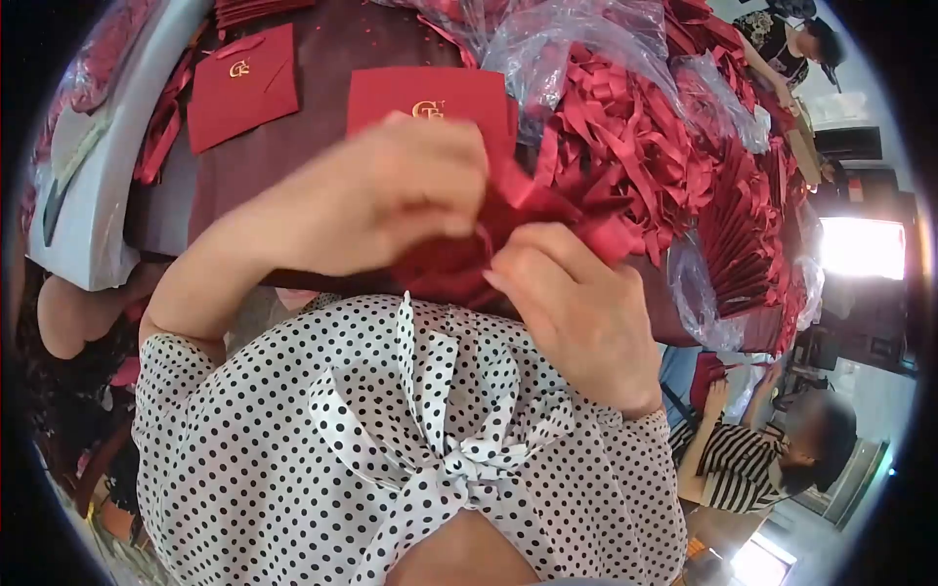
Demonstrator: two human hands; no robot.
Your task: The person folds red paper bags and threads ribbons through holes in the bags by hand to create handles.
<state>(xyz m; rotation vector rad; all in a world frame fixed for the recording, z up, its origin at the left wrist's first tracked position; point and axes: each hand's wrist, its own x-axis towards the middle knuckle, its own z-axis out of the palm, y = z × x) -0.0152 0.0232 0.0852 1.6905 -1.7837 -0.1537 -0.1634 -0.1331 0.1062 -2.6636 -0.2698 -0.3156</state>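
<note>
Motion blurs my left hand (415, 190), whose fingers are curled at a red ribbon (510, 182) in front of my chest. Close by on the right, my right hand (576, 303) has its thumb and fingers pressed together on the same red material. A folded red piece (440, 264) lies below and between the hands, partly covered by them. Just beyond the left hand is a red bag or envelope (376, 93) with a gold monogram, its lower part hidden. Exactly how the ribbon runs through my fingers cannot be made out.
Another red monogrammed envelope (242, 88) lies at the left on the dark red tablecloth (327, 44). To the right are a heap of red ribbons (625, 146) in clear plastic (528, 49) and fanned red pieces (738, 234). A person in stripes (743, 464) sits at the right.
</note>
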